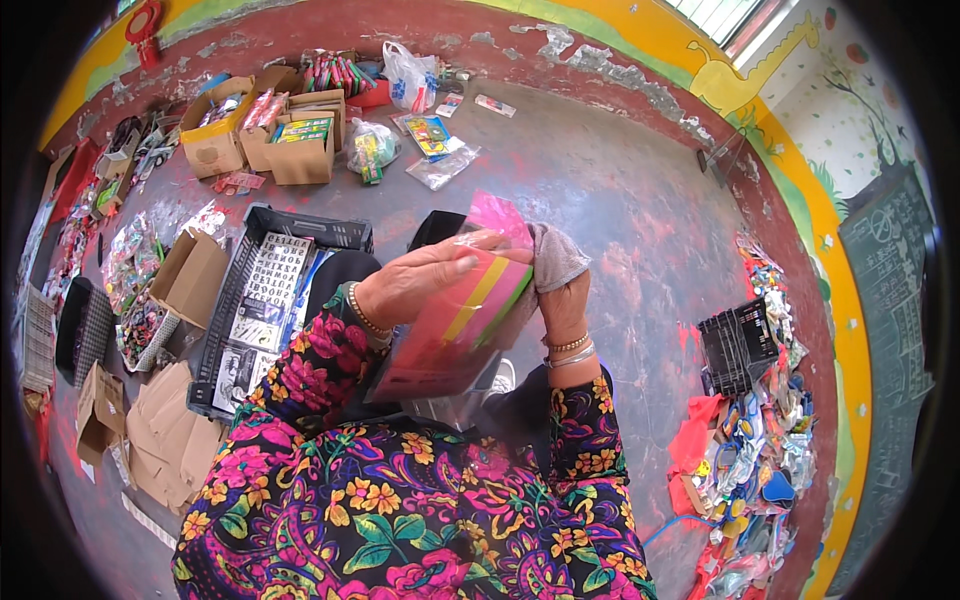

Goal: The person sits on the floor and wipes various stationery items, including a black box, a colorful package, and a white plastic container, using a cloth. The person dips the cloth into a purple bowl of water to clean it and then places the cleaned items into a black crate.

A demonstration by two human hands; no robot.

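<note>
A clear plastic packet of coloured paper sheets, pink with yellow and green strips, is held tilted in front of my chest. My left hand grips its upper left part, the fingers laid across the top by a pink plastic flap. My right hand is closed on a grey cloth, which touches the packet's upper right edge. The cloth covers most of the right fingers. Behind the packet, part of a shoe shows.
Left of me stands a black plastic crate with printed sheets. Cardboard boxes of goods and a white plastic bag are by the far wall. Flattened cardboard lies at left. On the right are a black basket and a heap of packaged items.
</note>
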